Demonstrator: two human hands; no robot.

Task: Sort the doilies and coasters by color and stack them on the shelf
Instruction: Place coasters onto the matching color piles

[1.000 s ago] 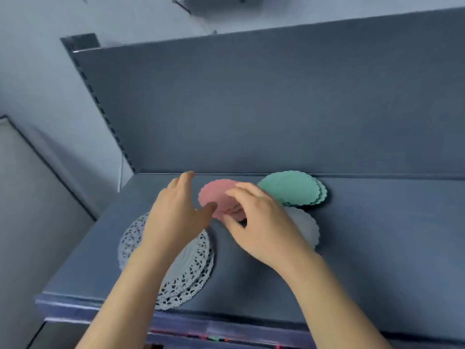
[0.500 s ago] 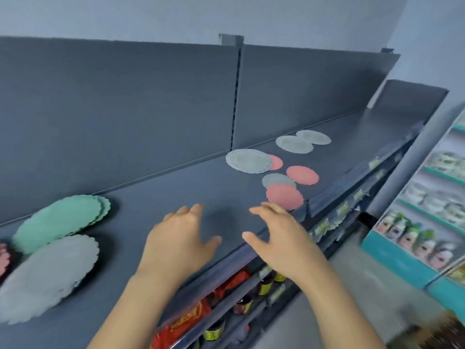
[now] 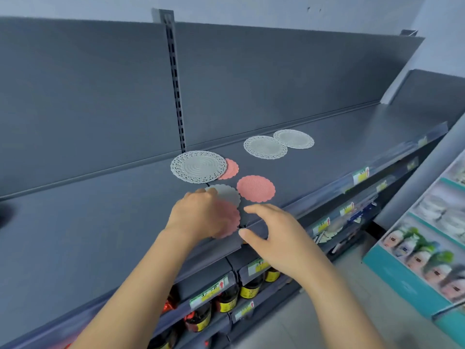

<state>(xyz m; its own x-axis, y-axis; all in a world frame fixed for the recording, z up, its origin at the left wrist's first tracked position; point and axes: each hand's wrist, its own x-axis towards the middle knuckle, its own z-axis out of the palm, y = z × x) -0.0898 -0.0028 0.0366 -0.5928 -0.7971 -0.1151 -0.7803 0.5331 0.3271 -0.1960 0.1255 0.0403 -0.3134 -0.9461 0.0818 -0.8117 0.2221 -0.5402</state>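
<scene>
Easily, the pink coaster [image 3: 231, 220] at the shelf's [image 3: 100, 222] near lip could slip off, or drag the overlapping grey coaster [image 3: 227, 195], if the left hand [image 3: 201, 215], covering it with grip unclear, slides it before the spread, empty right hand [image 3: 276, 240] catches it.

Pink coasters [image 3: 256, 188] & grey coaster [image 3: 227, 193], 3 white doilies [image 3: 198, 166] flat on shelf [image 3: 352, 142].

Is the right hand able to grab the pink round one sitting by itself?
Probably yes. The right hand hovers open just short of that lone pink coaster, and only bare shelf lies between them; the left hand is off to the side.
</scene>
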